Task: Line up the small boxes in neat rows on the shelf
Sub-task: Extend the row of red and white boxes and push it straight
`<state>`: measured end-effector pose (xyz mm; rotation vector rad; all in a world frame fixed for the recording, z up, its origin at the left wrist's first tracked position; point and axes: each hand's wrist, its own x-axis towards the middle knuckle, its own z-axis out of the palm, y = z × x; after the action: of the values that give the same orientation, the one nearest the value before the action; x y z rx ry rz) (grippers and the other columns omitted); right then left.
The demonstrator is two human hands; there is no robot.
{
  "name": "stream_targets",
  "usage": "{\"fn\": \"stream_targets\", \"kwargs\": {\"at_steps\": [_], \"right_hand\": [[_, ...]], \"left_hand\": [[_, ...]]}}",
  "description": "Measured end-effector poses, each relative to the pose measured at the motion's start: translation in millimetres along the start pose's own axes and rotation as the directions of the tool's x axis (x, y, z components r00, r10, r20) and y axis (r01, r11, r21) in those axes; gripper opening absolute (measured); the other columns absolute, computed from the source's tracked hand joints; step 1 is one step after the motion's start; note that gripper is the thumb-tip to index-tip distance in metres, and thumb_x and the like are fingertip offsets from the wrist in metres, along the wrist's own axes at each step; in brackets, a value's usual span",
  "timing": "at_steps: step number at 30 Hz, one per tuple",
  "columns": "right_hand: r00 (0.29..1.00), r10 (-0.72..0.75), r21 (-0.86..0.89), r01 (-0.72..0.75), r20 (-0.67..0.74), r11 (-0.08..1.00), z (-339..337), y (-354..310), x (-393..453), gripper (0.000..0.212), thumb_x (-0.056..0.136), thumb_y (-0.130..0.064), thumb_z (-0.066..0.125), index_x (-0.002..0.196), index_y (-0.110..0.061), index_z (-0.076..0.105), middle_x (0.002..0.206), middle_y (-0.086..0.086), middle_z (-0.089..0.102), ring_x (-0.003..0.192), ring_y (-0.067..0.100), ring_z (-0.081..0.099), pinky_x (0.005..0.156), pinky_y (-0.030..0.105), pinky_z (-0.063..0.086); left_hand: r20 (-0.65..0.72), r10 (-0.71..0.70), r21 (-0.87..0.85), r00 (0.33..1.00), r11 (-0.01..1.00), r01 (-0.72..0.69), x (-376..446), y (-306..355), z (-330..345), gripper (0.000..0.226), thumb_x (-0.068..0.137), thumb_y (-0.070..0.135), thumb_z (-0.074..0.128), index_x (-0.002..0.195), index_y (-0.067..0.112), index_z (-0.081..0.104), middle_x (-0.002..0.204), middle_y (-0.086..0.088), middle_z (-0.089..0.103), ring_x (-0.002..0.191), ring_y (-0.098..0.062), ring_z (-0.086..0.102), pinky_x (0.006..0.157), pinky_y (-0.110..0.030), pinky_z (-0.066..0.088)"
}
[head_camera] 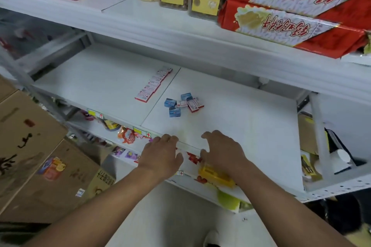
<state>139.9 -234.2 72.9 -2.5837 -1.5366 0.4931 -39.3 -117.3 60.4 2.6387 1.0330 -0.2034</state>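
A white shop shelf [230, 118] filled the view, with jars and red packages on the shelf above. The left hand [160, 155] and right hand [221, 151] rested palm-down at the shelf's front edge, fingers [170, 138] loosely curled and empty, pinching nothing. Beyond the fingertips, well apart from both hands, lay a loose cluster of small boxes [183, 104], blue and red-white, jumbled at differing angles. Farther back and left, a finished row of red-white boxes [153, 85] ran diagonally, edge to edge.

Matt white shelf [241, 126]; glossy printed cardboard boxes [181, 104].
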Motion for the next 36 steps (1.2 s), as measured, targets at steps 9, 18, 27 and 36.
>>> {"fn": "stream_targets", "kwargs": {"at_steps": [9, 18, 27, 36], "right_hand": [[0.999, 0.009, 0.023, -0.010, 0.040, 1.000, 2, 44, 54, 0.053, 0.094, -0.049, 0.057, 0.145, -0.034, 0.047, 0.136, -0.005, 0.056, 0.109, 0.020, 0.065, 0.090, 0.036, 0.055], [0.994, -0.026, 0.003, 0.026, 0.105, 1.000, -12, 81, 122, 0.057, 0.092, -0.052, 0.059, 0.144, -0.032, 0.048, 0.137, -0.002, 0.058, 0.118, 0.024, 0.063, 0.097, 0.041, 0.054], [0.991, -0.032, -0.028, 0.035, 0.128, 0.999, -13, 82, 163, 0.055, 0.094, -0.051, 0.058, 0.144, -0.032, 0.047, 0.137, -0.003, 0.061, 0.122, 0.023, 0.062, 0.099, 0.042, 0.053], [0.991, 0.075, -0.031, -0.072, 0.114, 0.997, 18, 76, 194, 0.059, 0.090, -0.054, 0.058, 0.145, -0.035, 0.047, 0.136, 0.000, 0.056, 0.118, 0.027, 0.061, 0.095, 0.045, 0.054]], "left_hand": [[0.007, -0.020, 0.042, 1.000, 0.999, 0.020, 54, 12, -10, 0.060, 0.105, 0.047, 0.049, 0.159, 0.022, 0.040, 0.153, -0.002, 0.050, 0.135, -0.026, 0.048, 0.106, -0.041, 0.047], [0.027, -0.101, 0.128, 0.994, 0.987, 0.097, 125, 25, -4, 0.058, 0.102, 0.048, 0.054, 0.152, 0.020, 0.047, 0.151, -0.005, 0.054, 0.131, -0.028, 0.054, 0.103, -0.045, 0.052], [-0.035, -0.068, 0.133, 0.997, 0.988, 0.072, 175, 27, 5, 0.058, 0.101, 0.049, 0.058, 0.151, 0.021, 0.047, 0.150, -0.004, 0.056, 0.132, -0.027, 0.057, 0.104, -0.045, 0.052], [-0.054, 0.131, 0.215, 0.990, 0.970, -0.117, 226, -6, 18, 0.058, 0.098, 0.048, 0.064, 0.146, 0.018, 0.051, 0.146, -0.007, 0.058, 0.129, -0.029, 0.057, 0.100, -0.044, 0.052]]}}
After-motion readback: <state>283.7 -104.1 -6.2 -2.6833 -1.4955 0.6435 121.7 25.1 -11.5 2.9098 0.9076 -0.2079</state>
